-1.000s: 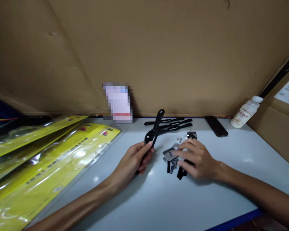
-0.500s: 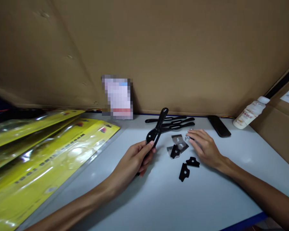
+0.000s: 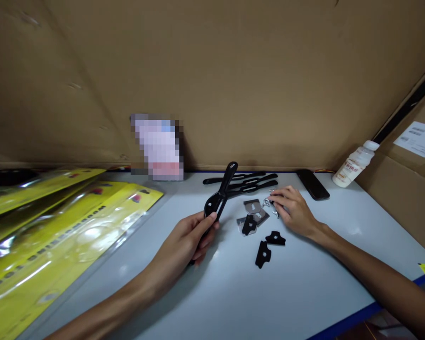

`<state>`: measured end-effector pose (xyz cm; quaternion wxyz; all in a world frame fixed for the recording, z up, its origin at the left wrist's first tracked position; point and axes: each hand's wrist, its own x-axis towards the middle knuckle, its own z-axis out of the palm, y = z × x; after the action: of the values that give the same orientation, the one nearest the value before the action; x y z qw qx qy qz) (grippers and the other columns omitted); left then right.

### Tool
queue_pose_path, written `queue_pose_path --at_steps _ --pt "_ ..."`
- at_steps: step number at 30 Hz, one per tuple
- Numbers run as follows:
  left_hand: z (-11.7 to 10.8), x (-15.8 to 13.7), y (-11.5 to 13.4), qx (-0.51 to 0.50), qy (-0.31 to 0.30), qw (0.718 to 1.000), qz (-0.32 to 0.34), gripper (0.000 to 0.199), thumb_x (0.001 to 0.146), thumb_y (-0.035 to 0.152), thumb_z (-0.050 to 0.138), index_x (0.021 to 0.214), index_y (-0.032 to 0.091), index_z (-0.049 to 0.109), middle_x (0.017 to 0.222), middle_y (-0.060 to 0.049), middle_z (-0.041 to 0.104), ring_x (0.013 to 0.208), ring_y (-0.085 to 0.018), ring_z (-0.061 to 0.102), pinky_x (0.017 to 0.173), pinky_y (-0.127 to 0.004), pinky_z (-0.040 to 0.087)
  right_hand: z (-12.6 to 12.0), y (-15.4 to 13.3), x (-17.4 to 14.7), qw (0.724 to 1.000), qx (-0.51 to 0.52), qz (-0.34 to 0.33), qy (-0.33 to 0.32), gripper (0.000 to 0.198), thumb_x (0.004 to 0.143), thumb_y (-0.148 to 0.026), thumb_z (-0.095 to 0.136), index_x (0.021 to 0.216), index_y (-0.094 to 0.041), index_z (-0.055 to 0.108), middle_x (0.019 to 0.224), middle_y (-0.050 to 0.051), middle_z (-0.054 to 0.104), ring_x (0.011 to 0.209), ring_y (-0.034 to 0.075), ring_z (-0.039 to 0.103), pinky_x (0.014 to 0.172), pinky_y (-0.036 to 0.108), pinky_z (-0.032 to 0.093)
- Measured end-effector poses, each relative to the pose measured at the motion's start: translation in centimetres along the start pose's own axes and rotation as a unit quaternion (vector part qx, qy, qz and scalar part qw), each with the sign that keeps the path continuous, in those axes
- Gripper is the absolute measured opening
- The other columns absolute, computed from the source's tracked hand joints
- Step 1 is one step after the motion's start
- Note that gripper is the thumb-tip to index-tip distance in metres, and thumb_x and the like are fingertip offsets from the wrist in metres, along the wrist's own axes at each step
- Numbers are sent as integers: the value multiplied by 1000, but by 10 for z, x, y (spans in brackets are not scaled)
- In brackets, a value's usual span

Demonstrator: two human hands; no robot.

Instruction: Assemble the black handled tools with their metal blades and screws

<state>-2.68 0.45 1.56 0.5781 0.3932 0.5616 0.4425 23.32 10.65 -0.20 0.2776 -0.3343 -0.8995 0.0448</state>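
My left hand (image 3: pixel 194 236) is wrapped round a black slotted tool handle (image 3: pixel 227 177), which slants up and away from my fingers. Its rounded, holed end lies by my thumb; my palm hides the lower part. On the right, my right hand (image 3: pixel 293 210) has its fingertips together at a few small shiny metal pieces (image 3: pixel 267 202), perhaps wing nuts, too small to tell. Left of it lie silver metal plates (image 3: pixel 252 206) with a black notched plate (image 3: pixel 249 225) on top. Two more black notched plates (image 3: pixel 264 255) rest nearer me.
Several black slotted handles (image 3: pixel 251 182) lie at the back, beside a phone (image 3: pixel 312 184) and a white-capped bottle (image 3: pixel 354 165). Yellow blister packs (image 3: pixel 74 236) cover the left side. A blurred-out upright item (image 3: pixel 161 148) leans on the cardboard wall (image 3: pixel 233 85).
The view has swung slightly right, so everything sits further left. My right fingertips have closed in on the small metal pieces. My left hand keeps its hold on the handle.
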Motion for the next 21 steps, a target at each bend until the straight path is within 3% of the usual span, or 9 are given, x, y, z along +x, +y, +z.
queue_pose_path --at_steps 3,9,15,18,21 --pt "1 0 0 -2 1 1000 3 54 69 70 69 73 19 51 50 10 36 39 -4 27 33 -17 28 0 -5 0 999 32 -25 -34 29 98 -18 52 120 -25 69 120 4 70 114 24 53 94 46 45" --pt "1 1 0 -8 6 1000 -5 55 67 70 70 73 19 51 49 10 37 39 -4 27 33 -17 28 -3 5 3 998 36 37 39 31 97 -13 48 118 -22 69 112 5 72 103 22 57 91 41 47" --pt "0 1 -1 -3 12 1000 -4 56 66 71 71 72 19 52 48 10 37 38 -4 27 33 -17 28 0 9 2 986 -101 133 0 11 92 -29 64 94 -18 68 93 7 65 91 24 56 80 37 45" --pt "1 1 0 -5 14 1000 -7 55 65 69 73 71 19 52 47 11 36 37 -4 27 33 -17 28 -1 5 2 984 -103 145 -18 15 89 -33 69 93 -18 66 94 7 63 92 24 56 79 36 44" --pt "2 1 1 -7 19 1000 -10 54 64 68 73 72 19 52 47 11 36 37 -4 27 33 -17 28 -6 3 5 984 -53 164 -33 10 86 -25 73 87 -19 66 92 5 61 92 22 56 79 34 42"
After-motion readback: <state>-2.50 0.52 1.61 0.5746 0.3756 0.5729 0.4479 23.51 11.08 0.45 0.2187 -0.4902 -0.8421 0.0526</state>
